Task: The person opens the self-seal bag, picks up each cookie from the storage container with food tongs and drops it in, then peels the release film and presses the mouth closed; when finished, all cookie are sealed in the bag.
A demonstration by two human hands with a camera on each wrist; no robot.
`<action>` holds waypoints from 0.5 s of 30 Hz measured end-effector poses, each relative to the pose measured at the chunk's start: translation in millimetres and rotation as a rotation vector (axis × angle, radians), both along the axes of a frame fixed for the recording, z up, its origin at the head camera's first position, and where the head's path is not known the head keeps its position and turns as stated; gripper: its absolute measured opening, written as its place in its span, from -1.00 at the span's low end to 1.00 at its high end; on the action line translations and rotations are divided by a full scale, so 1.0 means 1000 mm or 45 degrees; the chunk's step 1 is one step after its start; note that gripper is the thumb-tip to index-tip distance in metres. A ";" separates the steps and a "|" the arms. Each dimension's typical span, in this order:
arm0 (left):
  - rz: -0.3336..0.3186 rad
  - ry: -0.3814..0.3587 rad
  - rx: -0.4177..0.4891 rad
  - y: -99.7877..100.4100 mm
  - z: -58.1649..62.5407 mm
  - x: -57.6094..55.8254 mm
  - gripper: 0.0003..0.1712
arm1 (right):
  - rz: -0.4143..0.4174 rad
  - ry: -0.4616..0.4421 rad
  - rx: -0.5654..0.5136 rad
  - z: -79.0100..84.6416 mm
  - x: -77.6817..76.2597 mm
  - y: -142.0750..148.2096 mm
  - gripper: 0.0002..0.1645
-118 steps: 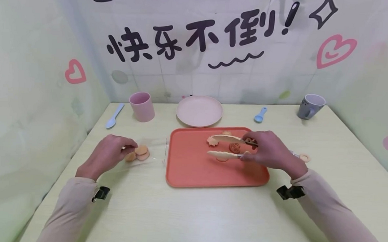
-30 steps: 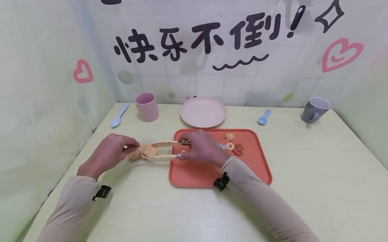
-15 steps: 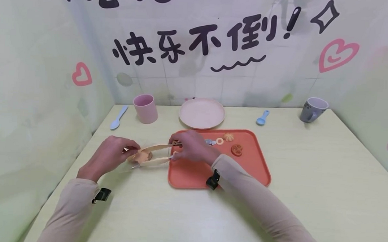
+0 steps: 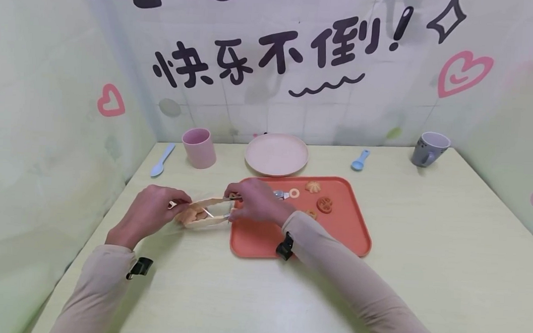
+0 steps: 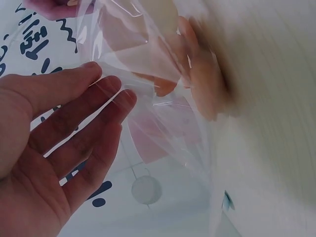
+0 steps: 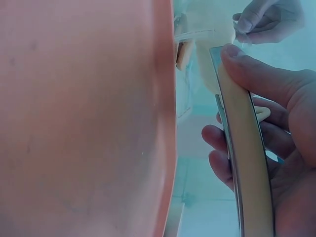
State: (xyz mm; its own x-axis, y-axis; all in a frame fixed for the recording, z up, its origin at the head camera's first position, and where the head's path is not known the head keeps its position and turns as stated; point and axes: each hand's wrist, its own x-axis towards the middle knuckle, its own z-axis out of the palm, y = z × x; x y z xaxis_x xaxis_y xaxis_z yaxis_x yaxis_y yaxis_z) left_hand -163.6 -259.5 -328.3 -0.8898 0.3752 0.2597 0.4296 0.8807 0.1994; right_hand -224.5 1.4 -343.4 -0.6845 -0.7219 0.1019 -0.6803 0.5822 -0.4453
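On the left of the table, my left hand pinches the edge of a clear plastic bag between thumb and fingertips. Several cookies lie inside the bag. My right hand grips a pair of cream-tipped tongs by their metal-edged arms, over the left edge of the orange-red tray. The tong tips reach into the bag, close to my left fingers, around the cookies. Whether the tips still squeeze a cookie is hard to tell. More cookies rest on the tray's right half.
Behind the tray stands a pink plate. A pink cup and a pale blue spoon are at back left. A small blue scoop and a grey-purple mug are at back right.
My right hand has carried the tongs left from above the tray into the bag, bringing a scalloped cookie along. Over the last second the tips slid deeper. My left hand stayed in place.
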 end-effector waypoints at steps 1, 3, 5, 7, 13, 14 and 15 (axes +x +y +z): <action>-0.003 0.000 0.001 0.000 0.001 0.000 -0.83 | 0.003 0.003 -0.002 0.000 0.000 -0.001 -0.47; -0.004 0.003 -0.004 0.001 0.001 0.000 -0.82 | 0.005 0.010 -0.004 -0.001 0.000 -0.002 -0.47; -0.005 0.003 -0.007 0.001 0.001 0.000 -0.82 | 0.005 0.015 -0.004 -0.002 0.000 -0.003 -0.47; -0.001 0.002 -0.012 0.001 0.001 0.000 -0.83 | 0.000 0.018 0.004 -0.003 0.000 -0.004 -0.47; 0.007 -0.019 -0.015 0.001 0.001 0.000 -0.84 | -0.013 0.012 0.030 -0.004 0.000 -0.005 -0.44; 0.009 -0.020 -0.014 0.001 0.001 0.000 -0.84 | -0.013 0.007 0.027 -0.003 0.000 -0.004 -0.44; 0.010 -0.018 -0.012 0.001 0.000 0.000 -0.84 | -0.016 0.002 0.022 -0.003 0.001 -0.003 -0.43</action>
State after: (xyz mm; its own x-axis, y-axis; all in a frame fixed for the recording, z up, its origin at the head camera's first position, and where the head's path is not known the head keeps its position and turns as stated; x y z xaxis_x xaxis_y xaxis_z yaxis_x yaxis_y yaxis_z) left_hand -163.1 -258.7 -328.0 -0.8962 0.3708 0.2434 0.4201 0.8858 0.1972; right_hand -223.9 -1.5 -346.4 -0.6932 -0.7151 0.0902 -0.6736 0.5982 -0.4341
